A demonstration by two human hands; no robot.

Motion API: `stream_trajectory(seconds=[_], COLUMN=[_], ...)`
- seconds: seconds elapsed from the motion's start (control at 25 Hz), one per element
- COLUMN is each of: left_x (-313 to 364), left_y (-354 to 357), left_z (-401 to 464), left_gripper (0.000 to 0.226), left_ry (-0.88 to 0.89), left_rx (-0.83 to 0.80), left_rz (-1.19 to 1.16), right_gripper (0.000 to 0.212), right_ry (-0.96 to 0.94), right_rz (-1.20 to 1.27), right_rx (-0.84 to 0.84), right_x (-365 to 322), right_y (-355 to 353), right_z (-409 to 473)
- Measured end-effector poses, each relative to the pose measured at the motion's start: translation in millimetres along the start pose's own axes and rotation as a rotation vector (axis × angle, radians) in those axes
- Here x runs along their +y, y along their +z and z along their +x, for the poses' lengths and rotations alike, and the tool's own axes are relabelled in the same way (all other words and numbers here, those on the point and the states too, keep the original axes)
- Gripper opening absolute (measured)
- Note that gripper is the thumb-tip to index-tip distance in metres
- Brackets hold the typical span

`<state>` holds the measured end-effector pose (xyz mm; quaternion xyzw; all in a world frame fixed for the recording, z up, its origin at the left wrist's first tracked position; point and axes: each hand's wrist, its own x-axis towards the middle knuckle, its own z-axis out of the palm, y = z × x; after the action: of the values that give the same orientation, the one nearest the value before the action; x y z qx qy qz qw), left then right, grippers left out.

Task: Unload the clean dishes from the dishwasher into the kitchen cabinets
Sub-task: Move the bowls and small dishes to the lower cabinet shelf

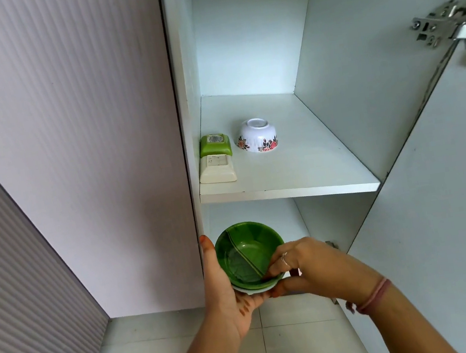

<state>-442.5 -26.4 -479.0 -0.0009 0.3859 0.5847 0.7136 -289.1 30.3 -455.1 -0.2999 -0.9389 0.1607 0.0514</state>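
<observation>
Fingers of the right hand [304, 265] pinch the green bowl [248, 253] at its four o'clock rim; left hand [226, 288] cups beneath. Best kept level, sliding toward the shelf [287, 191] at twelve o'clock.

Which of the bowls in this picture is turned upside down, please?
The white floral bowl on the shelf, resting rim-down with its base on top. The green bowl, held by the left hand and right hand, faces up.

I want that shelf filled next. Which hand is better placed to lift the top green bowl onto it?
Probably the right hand: it pinches the green bowl at its rim, while the left hand cradles the stack beneath, under the shelf.
</observation>
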Motion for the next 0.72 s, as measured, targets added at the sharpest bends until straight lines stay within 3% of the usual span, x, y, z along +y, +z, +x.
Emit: stream_trajectory(seconds=[0.16,0.32,0.44,0.52,0.6,0.72], left_x=[-3,-5,-4,-5,-6,-8], left_y=[4,8,10,11,13,15], left_z=[-3,-4,-5,-8,-10,-11], left_gripper=[0.078,0.071,0.066,0.062,0.059,0.054], left_ry=[-0.020,0.013,0.035,0.040,0.046,0.047], left_rx=[0.000,0.019,0.060,0.062,0.048,0.040], left_rz=[-0.016,0.022,0.018,0.014,0.018,0.019], right_gripper=[0.024,0.004,0.014,0.008,0.020,0.024], right_ry=[-0.068,0.055,0.188,0.287,0.402,0.481], right_rz=[0.276,0.674,1.153,1.528,1.780,2.021], right_rx=[0.080,0.233,0.654,0.951,1.125,1.258], right_x=[3,-2,13,36,60,95], right_y=[-27,-59,-83,-95,-105,-112], right_z=[-10,-19,-17,-3,18,47])
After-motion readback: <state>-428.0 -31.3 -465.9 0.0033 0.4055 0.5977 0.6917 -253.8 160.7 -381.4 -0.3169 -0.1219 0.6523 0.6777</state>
